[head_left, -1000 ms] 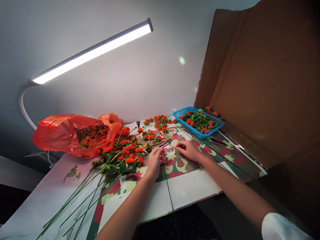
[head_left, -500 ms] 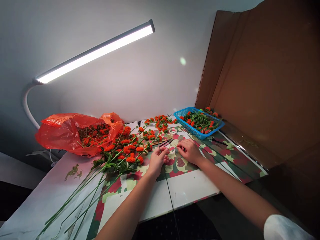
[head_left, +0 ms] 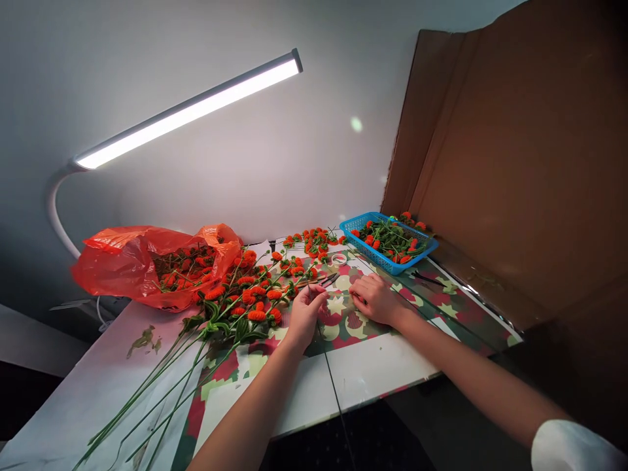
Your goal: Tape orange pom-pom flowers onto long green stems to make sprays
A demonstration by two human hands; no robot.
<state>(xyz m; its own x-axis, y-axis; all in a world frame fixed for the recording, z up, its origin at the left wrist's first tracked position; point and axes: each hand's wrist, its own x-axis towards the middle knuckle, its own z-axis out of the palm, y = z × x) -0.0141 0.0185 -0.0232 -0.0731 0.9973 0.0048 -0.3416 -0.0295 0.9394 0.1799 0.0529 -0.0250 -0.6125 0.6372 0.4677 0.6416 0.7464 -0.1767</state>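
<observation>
My left hand [head_left: 307, 311] is pinched, thumb against fingers, around a thin dark stem. A thin dark line [head_left: 335, 392] runs from below this hand past the table's front edge. My right hand [head_left: 375, 297] is a short way to the right, its fingers curled together low over the patterned sheet; whatever they hold is hidden. Beyond my left hand lie pliers or scissors [head_left: 328, 280] with dark jaws, and a white ring-shaped roll [head_left: 338, 260]. Orange fuzzy flowers [head_left: 256, 315] with green stems are heaped to the left of my left hand.
An orange plastic bag [head_left: 122, 268] full of flowers is at the left. Behind my right hand stands a blue basket [head_left: 392, 267] of flowers and greenery. A lit lamp [head_left: 191, 111] arches above, and a cardboard panel [head_left: 515, 163] stands at the right.
My right hand has curled its fingers further and shifted slightly. The left hand keeps its pinch in nearly the same place. The view has shifted a little.
</observation>
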